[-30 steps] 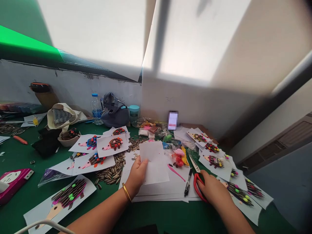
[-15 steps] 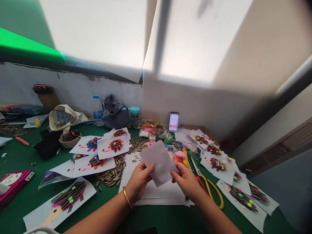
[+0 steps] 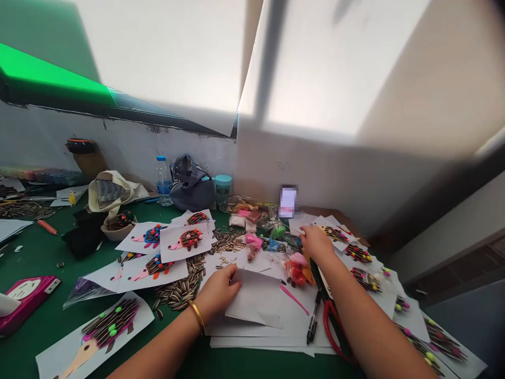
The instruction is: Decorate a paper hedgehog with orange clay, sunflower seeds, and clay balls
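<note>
My left hand [image 3: 219, 292], with a gold bangle at the wrist, pinches the upper left edge of a white paper piece [image 3: 256, 296] held low over a stack of white sheets [image 3: 272, 343]. My right hand [image 3: 316, 243] reaches to the far right, closed at the edge of the hedgehog pictures [image 3: 335, 233]; what its fingers hold, if anything, is too small to make out. Under my right forearm lie the scissors [image 3: 333, 329], partly hidden. A black pen [image 3: 314, 318] and a pink strip [image 3: 294, 299] rest on the sheets beside the white piece.
Sunflower seeds [image 3: 179, 287] and more hedgehog pictures [image 3: 187, 239] lie left of the sheets. Bagged coloured clay [image 3: 254, 241] is behind them. Along the wall stand a phone [image 3: 288, 202], a grey bag [image 3: 193, 190] and a water bottle [image 3: 163, 184]. A magenta device [image 3: 27, 302] is far left.
My right hand has let go of the white paper and moved away to the upper right. My left hand has lowered the paper towards the stack. The view has shifted slightly.
</note>
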The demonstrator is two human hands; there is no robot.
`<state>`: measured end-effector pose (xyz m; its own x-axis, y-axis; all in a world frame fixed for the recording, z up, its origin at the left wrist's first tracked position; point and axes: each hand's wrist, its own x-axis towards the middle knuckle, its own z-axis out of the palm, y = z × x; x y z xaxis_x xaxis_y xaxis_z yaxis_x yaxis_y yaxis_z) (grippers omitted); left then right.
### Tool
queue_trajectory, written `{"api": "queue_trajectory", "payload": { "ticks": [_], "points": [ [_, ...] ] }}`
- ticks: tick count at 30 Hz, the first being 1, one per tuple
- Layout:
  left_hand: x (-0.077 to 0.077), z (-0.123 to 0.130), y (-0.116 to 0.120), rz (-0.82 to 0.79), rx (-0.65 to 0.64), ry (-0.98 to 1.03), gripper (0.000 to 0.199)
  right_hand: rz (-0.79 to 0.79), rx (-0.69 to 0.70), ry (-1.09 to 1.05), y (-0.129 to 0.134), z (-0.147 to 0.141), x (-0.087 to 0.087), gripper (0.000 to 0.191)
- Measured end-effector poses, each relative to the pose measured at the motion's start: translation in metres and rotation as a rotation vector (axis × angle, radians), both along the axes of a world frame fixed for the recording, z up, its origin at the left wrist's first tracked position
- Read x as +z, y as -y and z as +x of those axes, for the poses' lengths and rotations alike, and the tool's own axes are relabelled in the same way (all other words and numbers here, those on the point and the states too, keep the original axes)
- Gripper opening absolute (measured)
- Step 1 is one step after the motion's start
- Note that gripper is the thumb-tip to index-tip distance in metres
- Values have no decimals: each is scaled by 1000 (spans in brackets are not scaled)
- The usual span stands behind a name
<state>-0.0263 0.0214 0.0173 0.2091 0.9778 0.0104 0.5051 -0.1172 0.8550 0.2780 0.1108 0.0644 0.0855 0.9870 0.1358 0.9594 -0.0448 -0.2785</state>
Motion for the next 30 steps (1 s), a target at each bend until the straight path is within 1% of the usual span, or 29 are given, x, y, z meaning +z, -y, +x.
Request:
{"api": "queue_trajectory", "payload": {
  "ticks": [2,4,6,8,10,12,13,14,15,16,17,19,21,22,24,26,27,29,30],
  "points": [
    [0,1,2,31,8,-198,17,-2,-35,48,-20,11,-2,26],
    [1,0,4,58,9,-365,21,3,-32,74,-31,16,-3,20],
    [2,-1,5,102,1,-448,25,53,-7,84,-33,16,0,25],
    [5,-1,6,184,21,-439,32,136,43,80,-26,9,3,33],
    [9,1,8,263,46,-333,41,199,134,67,-9,-7,5,37],
    [14,5,12,264,16,-130,48,204,261,55,16,-31,2,30],
    [16,7,13,236,-8,-2,50,198,354,50,30,-45,-1,26],
    [18,9,15,209,-16,123,48,189,529,56,45,-57,-5,22],
    [19,11,17,176,-12,241,43,183,657,58,58,-69,-9,20],
    [20,12,17,147,8,348,39,192,718,34,70,-77,-12,21],
    [20,12,17,123,41,448,37,206,723,-11,80,-83,-16,22],
    [20,11,15,71,121,636,36,212,634,-127,92,-84,-21,23],
    [19,8,11,0,179,790,34,190,543,-259,95,-76,-27,24],
    [18,7,9,-47,182,836,33,177,509,-305,94,-70,-29,25],
    [18,5,6,-118,165,857,34,183,443,-364,92,-58,-35,23],
    [16,5,4,-137,143,808,36,244,341,-491,92,-50,-39,22],
    [15,5,4,-137,135,772,36,292,280,-618,92,-47,-38,23],
    [13,7,3,-131,122,699,37,384,203,-981,98,-43,-30,27],
    [11,8,3,-126,118,668,37,419,235,-1171,104,-42,-23,31]
  ]
}}
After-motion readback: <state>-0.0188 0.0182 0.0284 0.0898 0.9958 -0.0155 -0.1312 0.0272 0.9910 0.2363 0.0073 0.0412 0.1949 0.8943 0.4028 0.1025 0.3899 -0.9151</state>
